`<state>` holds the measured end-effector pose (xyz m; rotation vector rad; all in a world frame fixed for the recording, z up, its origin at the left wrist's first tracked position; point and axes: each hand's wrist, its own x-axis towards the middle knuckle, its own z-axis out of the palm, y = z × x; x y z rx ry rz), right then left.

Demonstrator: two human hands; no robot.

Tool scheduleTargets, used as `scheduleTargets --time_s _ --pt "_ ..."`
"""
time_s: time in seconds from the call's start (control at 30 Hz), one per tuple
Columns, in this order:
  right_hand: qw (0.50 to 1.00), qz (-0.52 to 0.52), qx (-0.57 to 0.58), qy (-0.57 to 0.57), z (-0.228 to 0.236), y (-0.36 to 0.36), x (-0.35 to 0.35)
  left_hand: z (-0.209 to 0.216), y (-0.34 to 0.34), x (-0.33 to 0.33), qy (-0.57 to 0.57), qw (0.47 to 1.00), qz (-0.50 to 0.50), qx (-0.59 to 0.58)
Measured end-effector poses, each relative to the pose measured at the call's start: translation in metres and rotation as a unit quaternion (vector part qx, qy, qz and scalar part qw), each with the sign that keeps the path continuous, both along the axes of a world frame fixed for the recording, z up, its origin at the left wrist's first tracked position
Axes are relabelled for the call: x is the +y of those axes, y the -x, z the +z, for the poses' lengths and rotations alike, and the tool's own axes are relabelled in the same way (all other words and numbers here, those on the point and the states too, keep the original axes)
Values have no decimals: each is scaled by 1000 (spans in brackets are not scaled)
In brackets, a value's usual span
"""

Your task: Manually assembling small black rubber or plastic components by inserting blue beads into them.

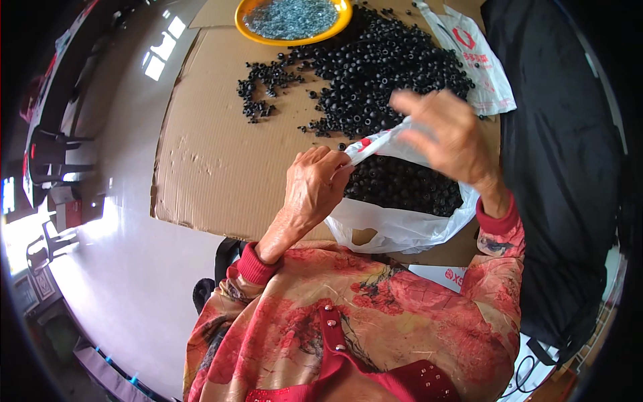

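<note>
A white, see-through plastic bag (392, 231) lies at the near edge of the cardboard, its mouth open toward me. Inside it are many small black round beads (402, 191), some with visible holes. My left hand (316, 182) is closed on the left side of the bag's rim, pinching the bunched plastic. Over the bag's far right side is my right hand (447, 137), smeared by motion, with thumb and fingers apart and nothing visible between them. Beyond both hands spreads a loose pile of similar black beads (382, 74).
Flat brown cardboard (207, 154) carries the pile. At its far edge stands a yellow dish (295, 43) of small, clear bluish pieces. A white plastic bag with red print (494, 84) lies at the far right, beside a large black fabric cover (559, 167).
</note>
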<state>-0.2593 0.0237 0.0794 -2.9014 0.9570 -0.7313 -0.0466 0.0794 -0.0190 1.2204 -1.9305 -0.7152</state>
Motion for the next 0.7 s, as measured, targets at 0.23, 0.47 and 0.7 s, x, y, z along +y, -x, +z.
scheduleTargets --time_s 0.23,0.47,0.7 --pt "998 18 -36 44 -9 -37 -68 5 -11 -1 -104 988 -28 113" --pt "984 52 156 -73 -96 -79 -111 -8 -36 -6 -235 936 42 257" --pt "975 89 185 -85 -126 -102 -115 -36 -56 -16 -263 917 105 281"
